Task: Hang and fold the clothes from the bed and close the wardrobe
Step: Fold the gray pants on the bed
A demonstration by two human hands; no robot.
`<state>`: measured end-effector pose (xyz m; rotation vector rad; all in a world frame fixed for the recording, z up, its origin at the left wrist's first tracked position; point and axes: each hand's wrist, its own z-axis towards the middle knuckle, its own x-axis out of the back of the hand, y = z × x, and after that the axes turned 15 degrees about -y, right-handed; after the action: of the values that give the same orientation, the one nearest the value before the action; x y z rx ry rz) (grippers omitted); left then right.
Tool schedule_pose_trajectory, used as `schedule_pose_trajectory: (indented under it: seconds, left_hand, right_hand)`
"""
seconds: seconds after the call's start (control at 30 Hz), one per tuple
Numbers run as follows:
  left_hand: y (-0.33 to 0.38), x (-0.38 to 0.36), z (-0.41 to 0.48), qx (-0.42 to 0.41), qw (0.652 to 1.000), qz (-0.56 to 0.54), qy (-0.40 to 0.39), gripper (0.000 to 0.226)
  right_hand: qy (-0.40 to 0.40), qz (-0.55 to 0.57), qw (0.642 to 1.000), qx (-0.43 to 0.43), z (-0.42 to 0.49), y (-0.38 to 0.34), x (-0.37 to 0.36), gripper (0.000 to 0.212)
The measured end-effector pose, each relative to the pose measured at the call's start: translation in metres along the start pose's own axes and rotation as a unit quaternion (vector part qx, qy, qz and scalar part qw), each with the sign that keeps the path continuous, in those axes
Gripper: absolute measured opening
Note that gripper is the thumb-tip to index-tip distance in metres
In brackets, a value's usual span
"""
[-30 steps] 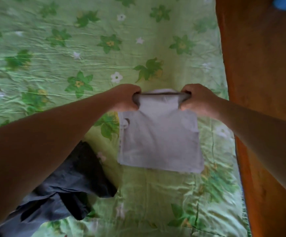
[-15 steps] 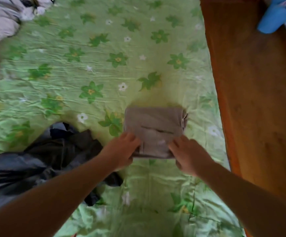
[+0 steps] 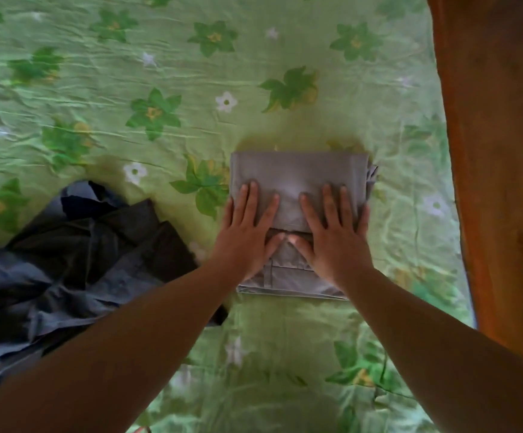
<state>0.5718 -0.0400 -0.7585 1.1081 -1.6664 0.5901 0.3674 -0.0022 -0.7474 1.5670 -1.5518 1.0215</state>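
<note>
Grey garment (image 3: 297, 173) folded into compact rectangle on bed (image 3: 129, 73); left hand (image 3: 247, 232) and right hand (image 3: 332, 235) pressed flat on it, fingers spread. Dark garment (image 3: 82, 260) lies crumpled beside it, 1 unfolded; wardrobe unseen

We see soft, even daylight with a greenish cast and no glare. Our forearms fall dark in the foreground. The sheet (image 3: 160, 89) on the bed looks smeared and blurry toward the edges, where the wide lens bends the wooden frame (image 3: 497, 151). Faint shadow rims the folded cloth (image 3: 297, 173).
</note>
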Motion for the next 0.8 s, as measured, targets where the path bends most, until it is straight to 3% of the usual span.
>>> schedule_pose_trajectory:
  seconds: [0.23,0.37,0.53,0.67,0.73,0.8]
  left_hand:
    - [-0.009,-0.011,0.016,-0.003,1.000,-0.028,-0.005,0.071]
    - [-0.017,0.014,0.031,0.018,0.994,-0.073,0.083,0.060]
    - [-0.023,0.008,0.060,0.055,0.996,-0.062,0.031,0.069]
    - [-0.026,0.004,0.062,0.045,0.995,-0.078,0.030,0.070]
    - [-0.025,0.007,0.052,0.027,0.988,-0.145,0.042,0.069]
    - [-0.020,0.009,0.031,0.052,0.953,-0.292,0.058,0.069]
  right_hand:
    - [-0.010,0.027,1.000,-0.004,0.020,0.002,-0.012,0.080]
    - [0.106,0.051,0.993,-0.009,0.034,0.017,0.022,0.063]
    - [0.000,0.029,0.999,-0.041,0.071,0.033,0.015,0.073]
    - [0.035,0.081,0.995,-0.038,0.070,0.034,0.006,0.072]
    - [0.083,0.167,0.980,-0.062,0.053,0.030,0.007,0.071]
    - [0.117,0.282,0.946,-0.108,0.025,0.021,0.004,0.072]
